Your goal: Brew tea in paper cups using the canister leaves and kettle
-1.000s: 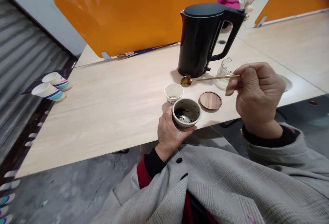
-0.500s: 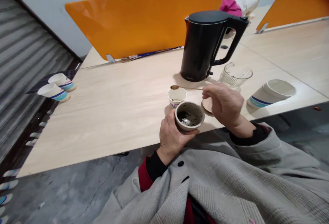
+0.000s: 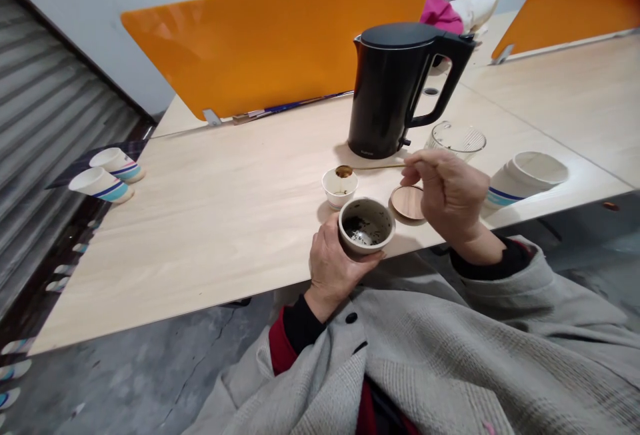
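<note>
Two striped paper cups (image 3: pixel 101 185) are standing together at middle left of the frame. Near centre, the left hand (image 3: pixel 330 265) is gripping one ceramic cup (image 3: pixel 367 225), which is sitting between both hands, below one small white cup (image 3: pixel 340 190). One gold spoon (image 3: pixel 345 172) is extending rightward from the small cup's rim, below one black kettle (image 3: pixel 383 92) and above one wooden disc (image 3: pixel 407 202); the right hand (image 3: pixel 450 195) is pinching the spoon's handle. At right, one glass (image 3: pixel 467 144) and at least one larger paper cup (image 3: pixel 530 178) are standing.
</note>
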The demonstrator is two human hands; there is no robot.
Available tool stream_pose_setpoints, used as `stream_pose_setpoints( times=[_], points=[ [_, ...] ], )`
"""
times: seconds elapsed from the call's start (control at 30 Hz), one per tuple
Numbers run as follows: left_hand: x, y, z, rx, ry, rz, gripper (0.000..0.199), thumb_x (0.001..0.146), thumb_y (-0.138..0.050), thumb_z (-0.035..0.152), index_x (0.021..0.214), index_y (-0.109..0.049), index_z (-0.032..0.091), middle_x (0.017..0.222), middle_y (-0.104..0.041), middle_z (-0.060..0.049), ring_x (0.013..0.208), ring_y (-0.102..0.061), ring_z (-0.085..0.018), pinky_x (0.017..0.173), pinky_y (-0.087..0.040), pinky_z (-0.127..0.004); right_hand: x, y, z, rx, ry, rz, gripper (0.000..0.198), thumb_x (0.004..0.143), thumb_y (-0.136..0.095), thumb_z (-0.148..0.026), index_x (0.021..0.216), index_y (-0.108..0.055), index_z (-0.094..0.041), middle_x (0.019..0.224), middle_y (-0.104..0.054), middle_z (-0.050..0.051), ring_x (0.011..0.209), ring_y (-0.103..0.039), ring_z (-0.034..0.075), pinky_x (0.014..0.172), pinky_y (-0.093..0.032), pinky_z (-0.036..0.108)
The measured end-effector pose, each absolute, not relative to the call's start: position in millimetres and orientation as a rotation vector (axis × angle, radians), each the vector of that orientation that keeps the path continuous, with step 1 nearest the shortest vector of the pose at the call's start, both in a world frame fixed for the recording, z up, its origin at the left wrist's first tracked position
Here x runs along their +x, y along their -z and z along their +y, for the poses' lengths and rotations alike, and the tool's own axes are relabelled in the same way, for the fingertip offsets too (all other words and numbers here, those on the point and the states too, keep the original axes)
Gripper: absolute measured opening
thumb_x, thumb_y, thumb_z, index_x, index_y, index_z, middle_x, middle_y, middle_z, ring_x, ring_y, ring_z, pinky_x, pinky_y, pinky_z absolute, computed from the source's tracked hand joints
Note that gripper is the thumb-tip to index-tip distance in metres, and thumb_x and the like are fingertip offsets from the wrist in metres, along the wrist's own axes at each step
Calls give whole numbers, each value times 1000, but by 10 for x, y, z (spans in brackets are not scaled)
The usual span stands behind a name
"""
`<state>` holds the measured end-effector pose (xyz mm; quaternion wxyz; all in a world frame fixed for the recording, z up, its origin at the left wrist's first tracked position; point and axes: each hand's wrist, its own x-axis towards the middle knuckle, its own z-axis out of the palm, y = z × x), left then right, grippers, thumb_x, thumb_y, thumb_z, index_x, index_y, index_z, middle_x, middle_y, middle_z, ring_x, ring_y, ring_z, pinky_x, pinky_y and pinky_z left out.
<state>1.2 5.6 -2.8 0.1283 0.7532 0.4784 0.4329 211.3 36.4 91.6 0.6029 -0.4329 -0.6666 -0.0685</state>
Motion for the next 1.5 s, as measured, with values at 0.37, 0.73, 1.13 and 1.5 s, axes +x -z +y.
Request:
stream_pose_setpoints(
  times=[0.37, 0.73, 1.13, 1.5],
  points=[
    [1, 92, 82, 2114, -1288, 1400, 102, 63, -100, 59, 146, -50, 25, 130, -74, -13, 116, -77, -38, 97, -64, -54, 3124, -998, 241, -1295, 603, -1271, 23, 113, -55, -34, 105, -76, -29, 83, -74, 6, 59, -65, 19, 54, -45, 37],
    [-5, 84, 78, 2133, -1290, 1388, 104, 64, -99, 61, 147, -49, 24, 131, -74, -15, 118, -76, -38, 98, -64, -55, 3510, -440, 880, -1753, 706, -1274, 39, 109, -51, -52, 82, -59, -26, 59, -55, 2, 55, -45, 18, 59, -31, 36],
    [13, 67, 66, 2147, -1297, 1367, 104, 65, -100, 60, 148, -48, 25, 133, -73, -15, 119, -76, -38, 100, -64, -56, 2798, -278, 104, -1799, 251, -1902, 66, 102, -60, -61, 153, -59, -18, 143, -69, 24, 120, -69, 41, 96, -58, 55],
    [-2, 77, 72, 2132, -1304, 1314, 101, 67, -98, 63, 147, -49, 26, 135, -73, -14, 117, -76, -36, 100, -64, -53, 2695, -241, 166, -1582, -14, -1822, 66, 101, -58, -58, 157, -60, -22, 144, -68, 19, 132, -63, 43, 113, -51, 66]
  ],
)
